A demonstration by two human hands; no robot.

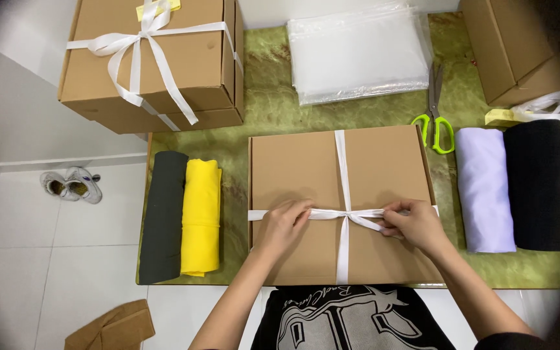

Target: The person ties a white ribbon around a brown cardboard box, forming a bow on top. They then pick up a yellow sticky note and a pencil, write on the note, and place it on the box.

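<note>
green marbled table [267, 116]: flat cardboard box [293, 175], rolled cloths [201, 217], scissors [434, 116], plastic bags [358, 52].

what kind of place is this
Probably a small home packing station for clothing orders: the hands tie white ribbon round a cardboard box, with rolled garments and a stack of clear plastic bags alongside.

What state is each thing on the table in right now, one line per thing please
flat cardboard box: closed, white ribbon crossed over it
left hand: pinching the ribbon
right hand: pinching the ribbon
second box: closed, ribbon bow tied
scissors: shut, lying flat
yellow cloth: rolled
dark cloth: rolled
lilac cloth: rolled
black cloth: rolled
</note>
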